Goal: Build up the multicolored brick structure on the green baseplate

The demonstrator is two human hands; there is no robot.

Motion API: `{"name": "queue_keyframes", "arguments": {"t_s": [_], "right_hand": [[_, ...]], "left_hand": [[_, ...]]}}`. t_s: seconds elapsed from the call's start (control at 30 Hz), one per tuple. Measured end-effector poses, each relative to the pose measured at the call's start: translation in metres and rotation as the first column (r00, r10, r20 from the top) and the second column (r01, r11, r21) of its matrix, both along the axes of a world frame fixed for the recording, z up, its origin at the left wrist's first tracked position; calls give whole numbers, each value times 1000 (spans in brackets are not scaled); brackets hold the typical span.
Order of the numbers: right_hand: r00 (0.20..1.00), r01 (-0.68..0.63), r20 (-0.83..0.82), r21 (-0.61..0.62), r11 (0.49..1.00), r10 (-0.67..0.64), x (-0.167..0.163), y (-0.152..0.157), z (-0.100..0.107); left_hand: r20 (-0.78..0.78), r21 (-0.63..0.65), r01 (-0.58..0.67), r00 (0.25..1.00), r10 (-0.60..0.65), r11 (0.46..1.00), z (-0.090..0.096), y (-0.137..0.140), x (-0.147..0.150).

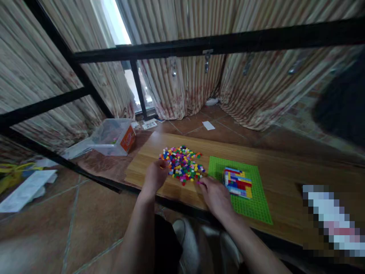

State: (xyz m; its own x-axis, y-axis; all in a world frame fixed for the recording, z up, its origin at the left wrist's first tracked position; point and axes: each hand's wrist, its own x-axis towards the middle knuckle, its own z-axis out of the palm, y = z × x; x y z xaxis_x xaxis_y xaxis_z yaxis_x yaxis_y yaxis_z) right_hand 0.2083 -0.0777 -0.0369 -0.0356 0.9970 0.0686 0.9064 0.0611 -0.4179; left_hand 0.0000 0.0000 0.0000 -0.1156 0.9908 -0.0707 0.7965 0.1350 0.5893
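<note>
A heap of small multicoloured toy bricks (182, 161) is spread over the wooden tabletop. At the heap's left edge is my left hand (156, 174), its fingers curled together; whether a brick is between them I cannot make out. My right hand (216, 193) pinches a small purple brick (199, 182) at the heap's near right edge. Just beyond that hand lies a green studded baseplate (258, 205). On it stands a block built of red, blue, yellow and white bricks (238, 183), partly beside my right wrist.
A clear plastic bin (110, 139) with an orange label sits left of the table (142, 160). Black metal bars (182, 47) cross in front of striped curtains (199, 83). Papers (208, 125) lie on the tiled floor. A pixelated patch (333, 220) covers the table's right part.
</note>
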Motion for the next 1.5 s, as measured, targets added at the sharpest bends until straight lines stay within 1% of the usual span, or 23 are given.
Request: {"name": "queue_keyframes", "arguments": {"t_s": [0.1, 0.17, 0.3, 0.47, 0.63, 0.7, 0.87, 1.03, 1.17, 1.27, 1.37, 1.5], "right_hand": [[999, 31, -14, 9, 999, -31, 0, 3, 0], [999, 39, -21, 13, 999, -39, 0, 4, 0], [999, 31, -40, 7, 999, -31, 1, 1, 2], [997, 23, -72, 25, 999, -21, 2, -1, 5], [993, 10, -115, 61, 998, -3, 3, -4, 6], [991, -1, -130, 73, 997, 10, 3, -5, 6], [992, -17, -125, 54, 998, 24, 4, -7, 7], [992, -22, -122, 45, 999, 27, 4, -8, 9], [991, -20, -130, 32, 999, 24, 4, -9, 10], [991, -33, -130, 35, 999, 37, 3, -10, 12], [993, -40, -108, 35, 999, 43, 2, -11, 14], [994, -28, -110, 16, 999, 29, 3, -11, 16]], "left_hand": [[-51, -11, 56, 997, -57, 998, -7, 6, 12], [-75, -14, 50, 996, -50, 999, -10, 10, 13], [-93, -4, -38, 995, 37, 999, -12, 13, -1], [-96, -33, -90, 992, 87, 995, -10, 6, -20], [-124, -104, -51, 991, 38, 993, -14, 2, -23], [-128, -112, -32, 992, 18, 993, -16, 3, -22], [-123, -90, 10, 992, -21, 996, -18, 6, -19], [-152, -76, 16, 988, -27, 997, -15, 3, -12], [-196, -67, 35, 979, -47, 997, -13, -1, -7], [-255, -61, 67, 964, -80, 996, -13, -1, -4], [-310, -58, 73, 947, -87, 996, -13, -1, -1], [-324, -80, 68, 942, -91, 994, -10, 0, 1]]}}
